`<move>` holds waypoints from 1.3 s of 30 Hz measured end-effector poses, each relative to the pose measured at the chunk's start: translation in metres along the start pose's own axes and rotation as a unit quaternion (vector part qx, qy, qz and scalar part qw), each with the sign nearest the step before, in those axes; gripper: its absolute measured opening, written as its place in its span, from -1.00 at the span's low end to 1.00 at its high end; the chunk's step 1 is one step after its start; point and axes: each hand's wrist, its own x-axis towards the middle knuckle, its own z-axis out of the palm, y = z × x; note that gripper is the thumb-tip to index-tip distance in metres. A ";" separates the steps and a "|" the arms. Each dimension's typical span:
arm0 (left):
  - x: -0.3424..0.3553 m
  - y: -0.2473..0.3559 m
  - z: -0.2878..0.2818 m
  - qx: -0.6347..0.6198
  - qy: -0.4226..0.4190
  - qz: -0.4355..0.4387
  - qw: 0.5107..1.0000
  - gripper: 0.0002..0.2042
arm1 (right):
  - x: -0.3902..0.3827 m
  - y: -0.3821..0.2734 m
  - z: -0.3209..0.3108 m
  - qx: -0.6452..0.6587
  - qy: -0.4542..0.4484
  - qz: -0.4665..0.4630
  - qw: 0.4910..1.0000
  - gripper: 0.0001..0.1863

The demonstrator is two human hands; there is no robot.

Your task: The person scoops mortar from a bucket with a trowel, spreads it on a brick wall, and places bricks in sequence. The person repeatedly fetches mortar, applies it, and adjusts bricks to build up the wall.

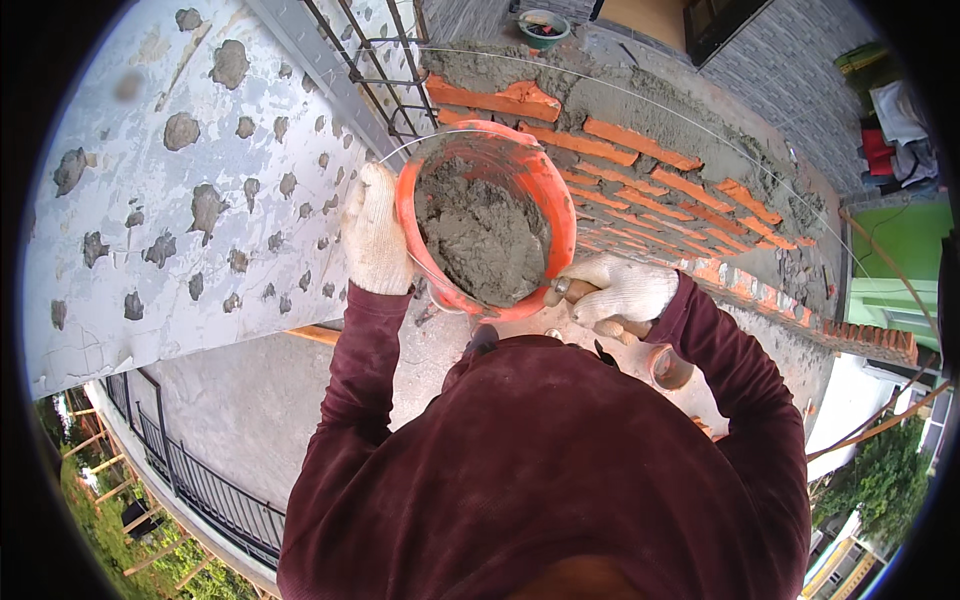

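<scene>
An orange-red bucket (562, 190) partly filled with wet grey mortar (480, 230) is tilted toward me in front of my chest. My left hand (376, 228), in a white knitted glove, is closed on the bucket's left side by the rim, where its thin wire handle runs up. My right hand (625, 293), gloved alike, is closed around a brown wooden tool handle (570, 290) at the bucket's lower right rim. The working end of that tool is hidden, so I cannot tell its kind.
A brick wall (640, 190) with fresh mortar on top stretches to the right, a string line above it. Steel rebar (385, 70) rises at its left end, beside a grey-spotted pale wall (200, 150). A basin (543, 30) lies beyond. Below left runs a black railing (210, 490).
</scene>
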 end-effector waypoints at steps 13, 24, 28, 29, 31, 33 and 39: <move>0.055 -0.034 -0.041 0.084 0.005 -0.005 0.996 -0.61 | -0.049 -0.180 -0.018 -0.252 0.339 -0.024 0.906 -0.83; 0.053 -0.075 -0.046 0.031 0.012 -0.083 0.996 -0.60 | 0.040 -0.117 -0.039 -0.717 0.509 -0.008 0.476 -0.55; 0.053 -0.072 -0.052 0.131 -0.023 -0.075 0.988 -0.57 | -0.004 -0.137 -0.009 -0.619 0.564 -0.124 0.532 -0.65; 0.055 -0.079 -0.057 0.135 -0.024 -0.075 0.988 -0.56 | -0.020 -0.140 0.010 -0.510 0.561 -0.096 0.645 -0.64; 0.054 -0.082 -0.057 0.123 -0.017 -0.081 0.989 -0.56 | -0.047 -0.116 0.042 -0.334 0.515 -0.046 0.788 -0.63; 0.052 -0.081 -0.048 0.100 0.008 -0.079 0.992 -0.55 | -0.042 -0.066 0.057 -0.176 0.462 -0.043 0.868 -0.65; 0.051 -0.093 -0.077 0.259 -0.033 -0.074 0.962 -0.52 | 0.097 0.043 0.024 0.085 0.486 -0.245 0.834 -0.65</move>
